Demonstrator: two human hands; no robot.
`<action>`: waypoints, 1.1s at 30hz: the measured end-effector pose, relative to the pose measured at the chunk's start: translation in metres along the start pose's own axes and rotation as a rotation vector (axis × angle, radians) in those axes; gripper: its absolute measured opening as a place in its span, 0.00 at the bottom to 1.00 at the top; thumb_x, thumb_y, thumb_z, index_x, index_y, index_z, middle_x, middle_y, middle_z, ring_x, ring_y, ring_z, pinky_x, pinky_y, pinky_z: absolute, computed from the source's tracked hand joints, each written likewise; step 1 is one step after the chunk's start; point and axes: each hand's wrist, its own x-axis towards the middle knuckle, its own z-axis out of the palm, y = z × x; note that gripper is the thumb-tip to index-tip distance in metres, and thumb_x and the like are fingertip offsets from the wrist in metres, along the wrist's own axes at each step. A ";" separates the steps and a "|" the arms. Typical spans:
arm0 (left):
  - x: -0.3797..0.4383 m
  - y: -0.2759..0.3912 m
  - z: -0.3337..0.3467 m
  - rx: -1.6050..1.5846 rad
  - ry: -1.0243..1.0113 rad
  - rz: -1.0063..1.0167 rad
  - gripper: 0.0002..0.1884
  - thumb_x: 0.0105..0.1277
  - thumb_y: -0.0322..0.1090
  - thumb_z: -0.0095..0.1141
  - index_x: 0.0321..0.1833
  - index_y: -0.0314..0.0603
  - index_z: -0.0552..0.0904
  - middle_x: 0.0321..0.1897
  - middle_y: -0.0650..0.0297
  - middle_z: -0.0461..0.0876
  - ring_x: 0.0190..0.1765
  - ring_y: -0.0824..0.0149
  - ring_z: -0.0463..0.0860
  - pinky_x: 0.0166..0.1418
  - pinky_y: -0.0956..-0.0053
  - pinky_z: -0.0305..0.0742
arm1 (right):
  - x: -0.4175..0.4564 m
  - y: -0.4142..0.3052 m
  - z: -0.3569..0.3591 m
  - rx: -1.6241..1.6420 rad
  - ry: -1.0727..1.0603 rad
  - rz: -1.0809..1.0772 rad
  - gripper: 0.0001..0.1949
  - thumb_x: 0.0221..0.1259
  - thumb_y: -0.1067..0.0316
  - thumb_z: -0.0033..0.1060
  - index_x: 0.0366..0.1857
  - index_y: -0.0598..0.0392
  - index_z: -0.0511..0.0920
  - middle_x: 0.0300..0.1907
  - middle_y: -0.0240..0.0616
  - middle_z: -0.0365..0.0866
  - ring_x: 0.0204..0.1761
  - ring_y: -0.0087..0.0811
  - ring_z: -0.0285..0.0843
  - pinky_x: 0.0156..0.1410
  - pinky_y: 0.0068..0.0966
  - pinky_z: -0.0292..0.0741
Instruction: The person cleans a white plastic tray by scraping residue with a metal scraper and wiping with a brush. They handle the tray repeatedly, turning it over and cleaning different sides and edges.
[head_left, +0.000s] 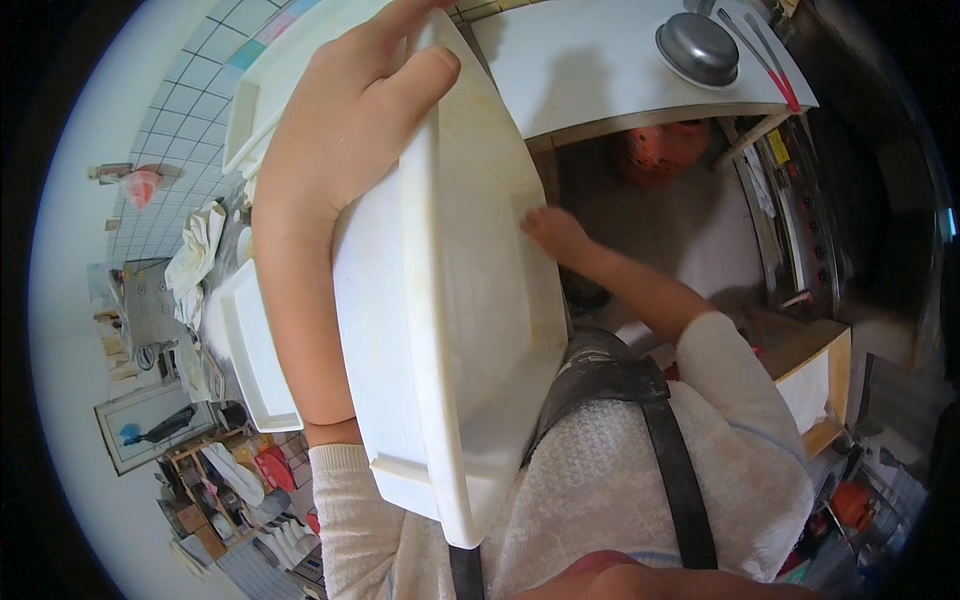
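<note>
My left hand (367, 112) grips the upper rim of a deep white plastic tray (487, 300), its thumb lying over the edge. The tray stands tilted on its side against the front of my apron (607, 375), its hollow facing right. At the tray's right edge is my right hand (559, 234), a little blurred with the fingers bent. Whether it touches the tray or holds anything cannot be made out. Left of my forearm, another white plastic tray (281, 409) rests on a worktop, and a further white tray (241, 127) lies behind my left hand.
Ahead on a white table (517, 60) are an upturned metal bowl (701, 49) and red-handled tongs (784, 86). An orange-red container (664, 150) sits beneath. An appliance with knobs (814, 232) and an open wooden box (840, 375) stand right; a crowded shelf (202, 495) is at lower left.
</note>
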 end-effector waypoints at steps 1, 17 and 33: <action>0.003 0.000 0.005 0.023 -0.013 -0.005 0.31 0.55 0.38 0.44 0.62 0.27 0.71 0.44 0.38 0.81 0.50 0.51 0.80 0.58 0.66 0.71 | 0.009 0.014 0.004 -0.021 -0.024 -0.005 0.06 0.56 0.69 0.50 0.34 0.54 0.78 0.33 0.39 0.75 0.41 0.39 0.75 0.46 0.35 0.75; -0.002 -0.014 -0.006 -0.001 -0.049 0.013 0.29 0.57 0.38 0.44 0.61 0.26 0.71 0.47 0.37 0.80 0.56 0.49 0.78 0.62 0.65 0.69 | 0.019 0.020 0.018 -0.137 0.021 -0.061 0.05 0.48 0.70 0.56 0.31 0.51 0.76 0.36 0.34 0.73 0.42 0.34 0.74 0.48 0.28 0.74; -0.026 -0.019 0.006 0.117 0.143 -0.069 0.32 0.56 0.43 0.42 0.63 0.30 0.71 0.60 0.40 0.74 0.65 0.46 0.70 0.69 0.61 0.63 | 0.028 0.031 0.028 -0.021 -0.080 -0.148 0.05 0.48 0.72 0.56 0.31 0.54 0.76 0.37 0.36 0.74 0.44 0.36 0.75 0.49 0.29 0.76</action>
